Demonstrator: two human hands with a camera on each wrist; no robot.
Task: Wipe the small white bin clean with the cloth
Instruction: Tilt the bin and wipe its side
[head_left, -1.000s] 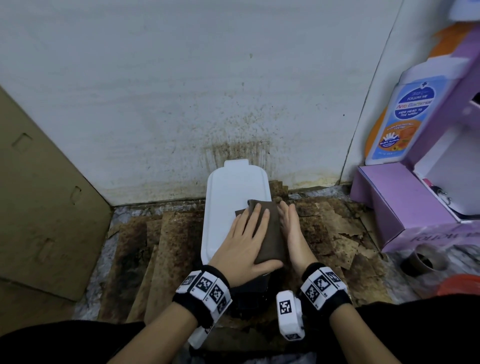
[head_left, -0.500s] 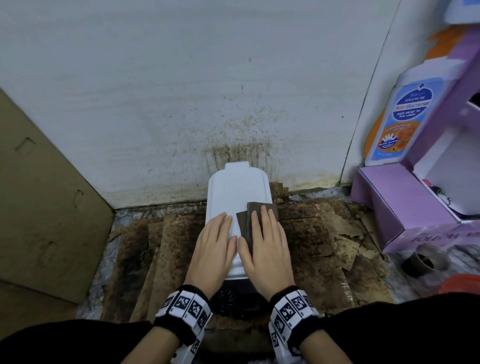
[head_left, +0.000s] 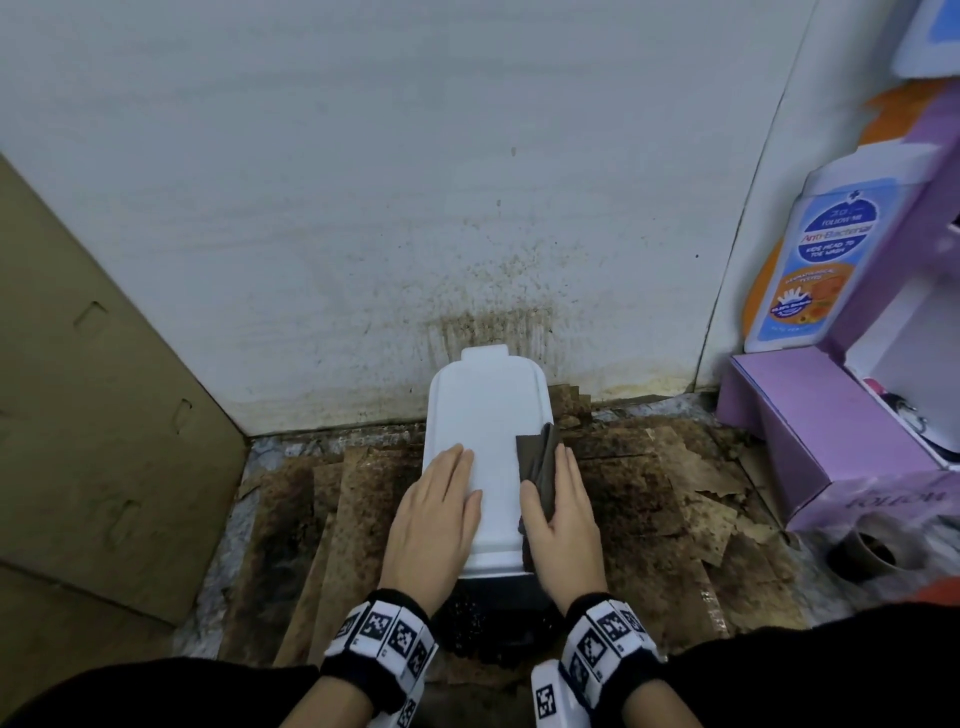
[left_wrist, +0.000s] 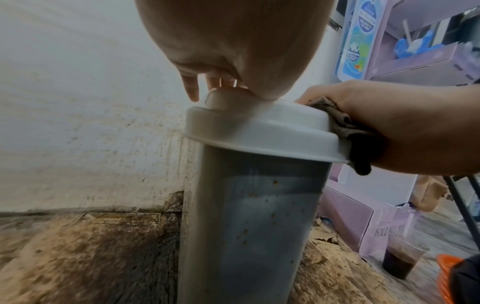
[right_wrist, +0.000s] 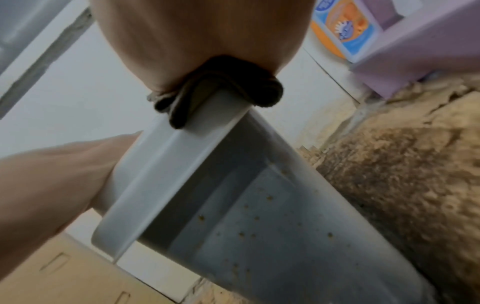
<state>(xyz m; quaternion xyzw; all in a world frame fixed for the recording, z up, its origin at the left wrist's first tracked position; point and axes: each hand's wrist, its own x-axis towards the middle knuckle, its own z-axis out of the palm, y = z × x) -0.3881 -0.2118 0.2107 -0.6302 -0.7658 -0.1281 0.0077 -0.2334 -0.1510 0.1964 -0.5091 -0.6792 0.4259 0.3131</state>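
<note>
The small white bin (head_left: 483, 415) stands on the floor against the wall, its lid down; its grey body (left_wrist: 254, 226) is speckled with brown spots. My left hand (head_left: 447, 493) lies flat on the left side of the lid, fingers straight. A brown cloth (head_left: 537, 452) is folded over the lid's right rim. My right hand (head_left: 561, 509) clamps it there, thumb on top and fingers along the side. The wrist views show the cloth (left_wrist: 345, 127) (right_wrist: 221, 86) bunched under the right palm at the rim.
Stained cardboard sheets (head_left: 363, 493) cover the floor around the bin. The wall (head_left: 467, 208) behind is spattered brown. A cardboard panel (head_left: 78, 415) leans at the left. A purple box (head_left: 831, 426), a bottle-shaped display (head_left: 826, 260) and a cup of dark drink (left_wrist: 400, 261) stand at the right.
The cloth passed from under my left hand to my right. The right hand has slid it from the lid's top to the right rim, and the left hand now lies flat on the left side.
</note>
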